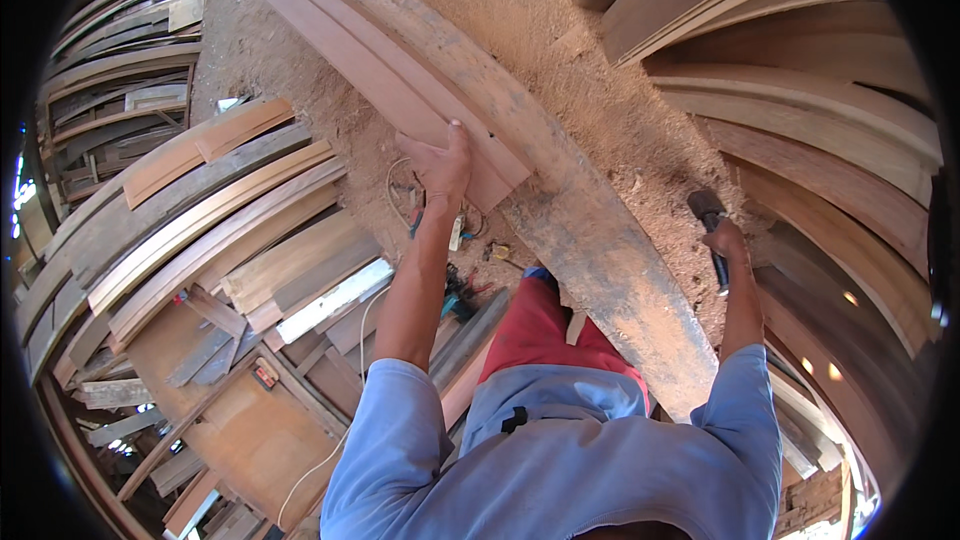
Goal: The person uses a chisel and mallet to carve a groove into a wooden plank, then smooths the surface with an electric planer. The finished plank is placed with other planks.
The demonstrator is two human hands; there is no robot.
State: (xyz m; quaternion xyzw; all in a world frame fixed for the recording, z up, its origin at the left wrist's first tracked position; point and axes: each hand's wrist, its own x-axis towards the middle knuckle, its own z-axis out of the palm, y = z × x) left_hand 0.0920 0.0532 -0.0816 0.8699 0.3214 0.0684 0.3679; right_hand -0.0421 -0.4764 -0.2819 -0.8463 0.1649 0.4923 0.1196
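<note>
My left hand (436, 160) grips the near end of a long reddish wooden board (355, 70) with a lengthwise groove, its thumb on the top face and its other fingers round the edge. The board lies along a wide, weathered plank (600, 230) dusted with pale patches. Off to the right, over the sawdust, my right hand (728, 240) is closed on the handle of a dark tool with a blocky head (706, 203), which looks like a mallet or hammer. Cords and small tools (497, 250) lie below my left hand, partly hidden by my arm.
Stacks of cut planks (200, 210) fill the left side, with a pale cable (365, 315) running over them. More boards (800, 120) stand along the right. Sawdust (655, 140) covers the ground beside the weathered plank. My legs are just below that plank's near edge.
</note>
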